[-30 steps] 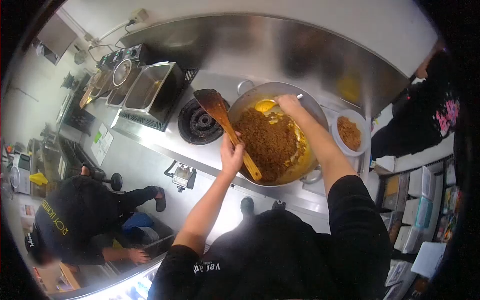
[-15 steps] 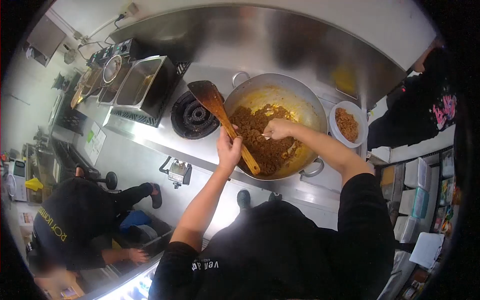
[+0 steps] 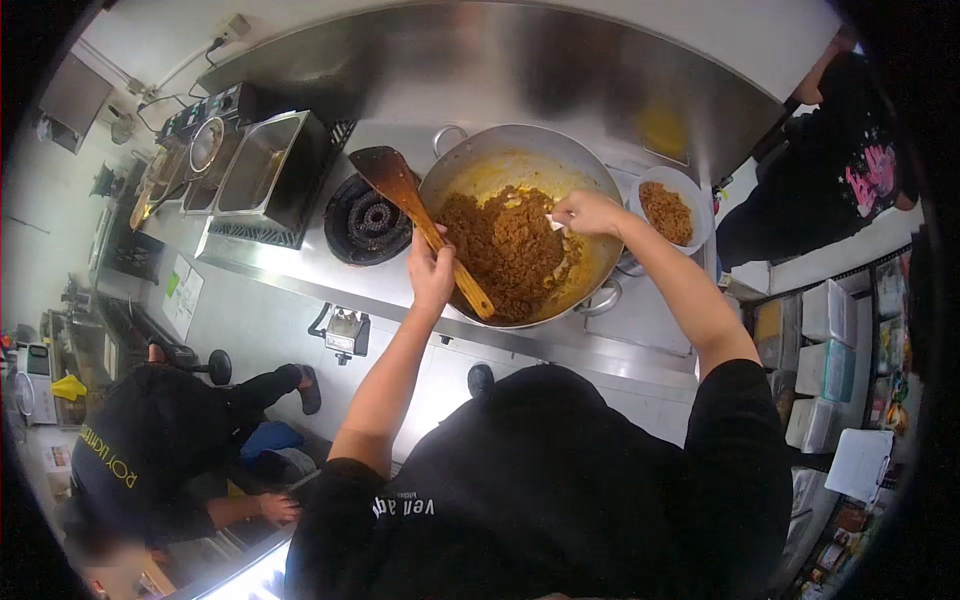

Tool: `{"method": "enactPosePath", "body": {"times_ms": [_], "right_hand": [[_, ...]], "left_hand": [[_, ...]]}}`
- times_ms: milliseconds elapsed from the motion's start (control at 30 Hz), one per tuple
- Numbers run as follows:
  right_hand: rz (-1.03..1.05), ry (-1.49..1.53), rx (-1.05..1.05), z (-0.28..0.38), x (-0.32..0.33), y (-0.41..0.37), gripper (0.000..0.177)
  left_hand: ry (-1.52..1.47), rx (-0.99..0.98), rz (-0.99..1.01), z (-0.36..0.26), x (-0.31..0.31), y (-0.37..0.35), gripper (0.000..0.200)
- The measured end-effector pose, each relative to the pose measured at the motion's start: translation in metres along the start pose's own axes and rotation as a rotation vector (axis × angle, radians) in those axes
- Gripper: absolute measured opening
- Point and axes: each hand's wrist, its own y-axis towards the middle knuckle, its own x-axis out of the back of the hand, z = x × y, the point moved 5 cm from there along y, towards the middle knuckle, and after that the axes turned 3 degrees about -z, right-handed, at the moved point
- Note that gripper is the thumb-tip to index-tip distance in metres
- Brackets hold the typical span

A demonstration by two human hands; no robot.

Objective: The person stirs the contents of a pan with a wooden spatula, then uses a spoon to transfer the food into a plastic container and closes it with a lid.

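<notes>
In front of me stands a wide metal pot point(image 3: 482, 153) with loop handles, holding brown minced food point(image 3: 505, 250) and yellow oily residue on its inner wall. My left hand point(image 3: 432, 274) is closed round the handle of a wooden spatula point(image 3: 392, 180), held slanted across the pot's left side. The spatula's dark, stained blade points up and left, outside the pot. Over the right part of the food is my right hand point(image 3: 588, 214), its fingers pinching a small white piece point(image 3: 554, 221) whose kind I cannot make out.
A white tub point(image 3: 703, 215) of similar brown food stands right of the pot. Left are a black burner point(image 3: 367, 220) and a steel fryer basin point(image 3: 262, 165). One person point(image 3: 150, 440) bends at lower left; another point(image 3: 820, 180) stands at right. Lidded containers point(image 3: 826, 312) fill shelves at right.
My right hand has moved from the middle of the food toward the pot's right side, still pinching the white piece. My left hand keeps hold of the spatula. The whole view has shifted slightly.
</notes>
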Motion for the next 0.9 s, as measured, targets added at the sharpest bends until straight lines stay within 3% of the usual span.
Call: {"method": "enactPosePath", "body": {"times_ms": [233, 333, 533, 633, 700, 900], "right_hand": [[-0.178, 0.025, 0.01, -0.005, 0.017, -0.029, 0.017], [-0.15, 0.019, -0.138, -0.001, 0.022, -0.042, 0.017], [-0.266, 0.056, -0.094, -0.005, 0.021, -0.057, 0.019], [-0.177, 0.045, -0.167, -0.007, 0.027, -0.061, 0.019], [-0.176, 0.032, -0.182, -0.004, 0.031, -0.064, 0.019], [-0.218, 0.038, -0.188, -0.016, 0.024, -0.066, 0.018]], "left_hand": [[-0.01, 0.014, 0.022, -0.01, -0.004, -0.002, 0.024], [0.012, -0.03, 0.015, -0.015, -0.004, -0.003, 0.024], [-0.007, 0.002, 0.046, -0.01, -0.005, 0.0, 0.026], [-0.034, 0.083, 0.047, -0.003, -0.001, -0.001, 0.025], [0.08, -0.058, 0.028, -0.013, -0.003, -0.001, 0.025], [0.061, -0.005, 0.024, -0.008, -0.004, -0.001, 0.023]]}}
